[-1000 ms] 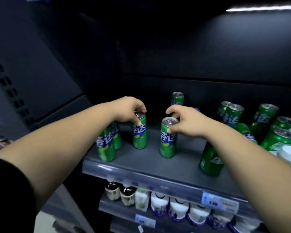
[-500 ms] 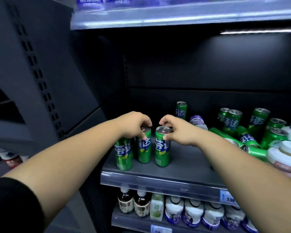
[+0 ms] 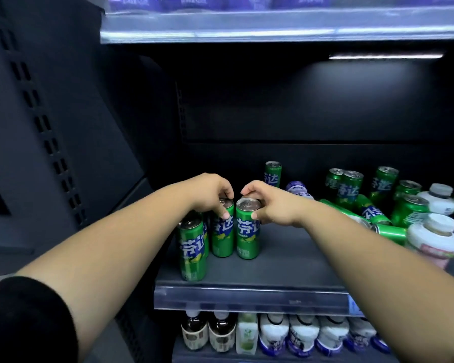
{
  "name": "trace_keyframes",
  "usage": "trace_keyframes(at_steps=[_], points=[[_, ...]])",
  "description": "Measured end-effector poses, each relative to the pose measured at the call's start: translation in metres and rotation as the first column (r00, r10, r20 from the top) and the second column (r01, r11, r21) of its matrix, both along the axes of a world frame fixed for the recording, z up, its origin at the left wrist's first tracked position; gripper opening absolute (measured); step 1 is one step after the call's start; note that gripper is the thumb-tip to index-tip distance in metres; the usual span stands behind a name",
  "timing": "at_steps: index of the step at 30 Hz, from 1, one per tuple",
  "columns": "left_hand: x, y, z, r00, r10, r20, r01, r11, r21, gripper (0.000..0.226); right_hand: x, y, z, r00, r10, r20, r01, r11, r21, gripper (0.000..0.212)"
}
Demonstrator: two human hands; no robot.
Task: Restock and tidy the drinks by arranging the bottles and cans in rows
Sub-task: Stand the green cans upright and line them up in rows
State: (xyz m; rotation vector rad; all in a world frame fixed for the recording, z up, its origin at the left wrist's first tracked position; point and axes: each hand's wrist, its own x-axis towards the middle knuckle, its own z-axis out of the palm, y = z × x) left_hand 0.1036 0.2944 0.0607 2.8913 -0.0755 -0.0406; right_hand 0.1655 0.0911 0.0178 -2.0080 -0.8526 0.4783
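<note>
- Dark cooler interior, lit by a light strip (image 3: 385,56) up at the far right; a grey shelf (image 3: 286,268) with a clear price rail (image 3: 247,297) along its near edge carries the drinks.
- Left hand (image 3: 210,193) is curled over the top of the middle can (image 3: 222,231), fingers on the rim and thumb pressed on its side.
- Right hand (image 3: 270,203) pinches the rim of the outer can (image 3: 247,231), thumb on the near side and fingers hooked over the far side.
- Both held cans stand upright, just beside each other at the left end of the shelf; a front can (image 3: 192,247) stands nearer the edge, to their left.
- One lone can (image 3: 272,174) stands far back; more standing cans (image 3: 351,187) crowd the right with fallen cans (image 3: 388,230) and white bottles (image 3: 433,237) among them.
- Small bottles (image 3: 299,336) line the lower shelf.
- Judging by shape, these slim green cans are stiff while sealed, moderately heavy if full, and smooth enough to slip if damp.
- Tall and narrow, they probably tip easily, so a rim grip suits sliding them upright along the shelf.
- For lifting, wrapping fingers round the body looks safer than pinching the top.
- Fallen ones likely roll, so each needs a full grasp at mid-body.
</note>
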Motion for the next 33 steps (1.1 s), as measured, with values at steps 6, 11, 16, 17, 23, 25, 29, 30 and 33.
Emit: trace_keyframes(at_steps=[6,11,16,17,23,25,29,30,33], points=[[0.002,0.006,-0.001,0.999,-0.045,-0.009,0.045,0.999,0.007,0.058,0.002,0.006,-0.002,0.998,-0.053,-0.022,0.053,0.999,-0.014,0.059],[0.000,0.008,0.000,0.997,-0.071,-0.012,0.071,0.997,0.016,0.053,0.003,0.011,-0.002,0.996,-0.073,-0.047,0.073,0.997,0.010,0.042],[-0.001,0.012,-0.001,0.998,-0.059,0.014,0.059,0.998,0.000,0.058,0.003,0.012,-0.005,0.995,-0.072,-0.070,0.073,0.997,0.021,0.043],[-0.002,0.012,-0.001,0.998,-0.058,0.014,0.058,0.998,0.002,0.058,0.003,0.013,-0.006,0.995,-0.067,-0.073,0.069,0.997,0.021,0.043],[0.005,0.004,0.002,0.996,-0.087,0.004,0.087,0.996,0.015,0.065,0.001,0.006,-0.005,0.999,-0.034,-0.013,0.034,0.999,-0.014,0.059],[0.011,-0.002,0.006,0.994,-0.098,0.039,0.098,0.995,-0.005,0.062,0.002,-0.004,0.000,0.999,-0.037,0.030,0.039,0.998,-0.049,0.068],[0.033,-0.022,0.015,0.986,-0.135,0.097,0.136,0.991,-0.007,0.056,0.016,-0.040,0.020,0.986,-0.086,0.143,0.103,0.987,-0.121,0.069],[0.042,-0.029,0.016,0.984,-0.152,0.098,0.152,0.988,0.008,0.057,0.022,-0.053,0.025,0.982,-0.102,0.156,0.123,0.984,-0.129,0.068],[0.072,-0.051,0.019,0.986,-0.160,0.057,0.159,0.987,0.018,0.057,0.049,-0.096,0.035,0.969,-0.175,0.174,0.199,0.971,-0.130,0.066]])
